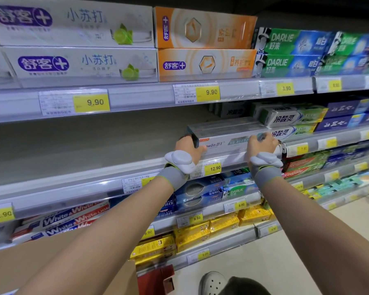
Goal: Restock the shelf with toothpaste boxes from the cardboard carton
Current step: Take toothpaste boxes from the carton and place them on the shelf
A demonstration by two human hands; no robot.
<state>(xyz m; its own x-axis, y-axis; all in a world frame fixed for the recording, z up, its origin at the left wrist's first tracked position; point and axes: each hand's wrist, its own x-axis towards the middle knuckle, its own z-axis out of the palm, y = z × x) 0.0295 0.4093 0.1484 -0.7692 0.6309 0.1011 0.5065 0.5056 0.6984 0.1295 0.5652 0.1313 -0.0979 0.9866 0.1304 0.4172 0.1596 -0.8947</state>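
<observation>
A stack of long white-grey toothpaste boxes [226, 135] lies on the middle shelf [83, 145], at its front edge. My left hand [189, 149] grips the left end of the stack, fingers curled round its end. My right hand [263, 143] grips the right end, next to green-and-white boxes [290, 118]. Both wrists wear grey bands with white pods. A corner of the cardboard carton [132, 279] shows at the bottom between my forearms, with red boxes [156, 281] beside it.
The middle shelf is bare left of the stack. The shelf above carries white, orange and green Darlie boxes [285, 52]. Lower shelves hold White & White [68, 220], blue and yellow boxes [222, 226]. Price rail with 12.90 tag [213, 168] runs below my hands. A white shoe [213, 283] stands on the floor.
</observation>
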